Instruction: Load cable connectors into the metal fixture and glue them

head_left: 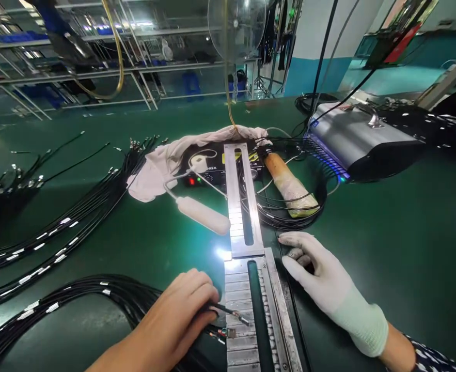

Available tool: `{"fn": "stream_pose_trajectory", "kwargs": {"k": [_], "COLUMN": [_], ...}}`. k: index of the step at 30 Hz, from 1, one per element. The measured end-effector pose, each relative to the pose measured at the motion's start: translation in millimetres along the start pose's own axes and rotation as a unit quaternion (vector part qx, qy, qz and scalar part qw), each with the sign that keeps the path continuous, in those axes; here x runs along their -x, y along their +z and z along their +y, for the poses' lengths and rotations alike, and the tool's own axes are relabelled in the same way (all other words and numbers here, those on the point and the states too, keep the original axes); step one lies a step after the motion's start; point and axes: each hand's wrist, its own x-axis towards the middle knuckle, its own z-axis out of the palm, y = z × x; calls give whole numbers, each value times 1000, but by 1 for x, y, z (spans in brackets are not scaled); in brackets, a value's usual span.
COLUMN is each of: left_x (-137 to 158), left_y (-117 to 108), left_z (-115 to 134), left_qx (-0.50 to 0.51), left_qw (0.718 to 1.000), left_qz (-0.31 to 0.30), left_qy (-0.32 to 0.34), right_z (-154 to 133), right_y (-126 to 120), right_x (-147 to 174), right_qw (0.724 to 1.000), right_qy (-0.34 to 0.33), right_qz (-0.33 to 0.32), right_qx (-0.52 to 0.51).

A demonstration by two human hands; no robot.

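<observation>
My bare left hand (177,310) is closed around several black cables, at the left edge of a slotted metal fixture (239,289). The cables' stripped ends (233,312) stick out past my fingers over its ridged face, and one carries a small metal connector (231,333). Behind the hand, a thick black cable bundle (107,284) trails off to the left. My right hand (328,279), in a white glove, is at the fixture's right side. Its thumb and forefinger are apart with nothing visible between them; the other fingers curl in. A bright light (223,254) glows at the fixture's left edge.
Beyond the fixture lie a white bent-necked handle (204,214), a black box (212,175) partly under pale cloth (154,175), and a plastic-wrapped handle (293,191). A grey machine (363,134) stands at right. More cable bundles (76,222) cover the left.
</observation>
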Motion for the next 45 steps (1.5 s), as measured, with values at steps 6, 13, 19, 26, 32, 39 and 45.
{"fn": "stream_pose_trajectory", "kwargs": {"k": [6,13,19,26,32,39,45], "left_x": [-15,-35,-37,-43,-48,-49,-28], "left_y": [-13,-17,-21,-19,-22,-15,-3], "left_z": [3,5,0,2,12,9,0], "left_qx": [20,-66,-45,-42,-76,-155,-209], "left_qw": [999,992,989,993,990,975,964], "left_qz": [31,-13,-9,-49,-76,-8,96], "left_qy": [19,104,141,96,89,159,129], "right_z": [-4,-8,-10,-11,-13,-14,-14], "right_y": [-3,-3,-5,-4,-5,-4,-3], "right_x": [0,-1,-1,-1,-3,-3,-3], "right_qw": [999,998,998,997,995,995,995], "right_qy": [-14,-8,-10,-27,-46,-43,-53], "right_qz": [-10,-18,-18,-17,-7,-13,-10], "right_qx": [34,55,62,73,86,87,87]}}
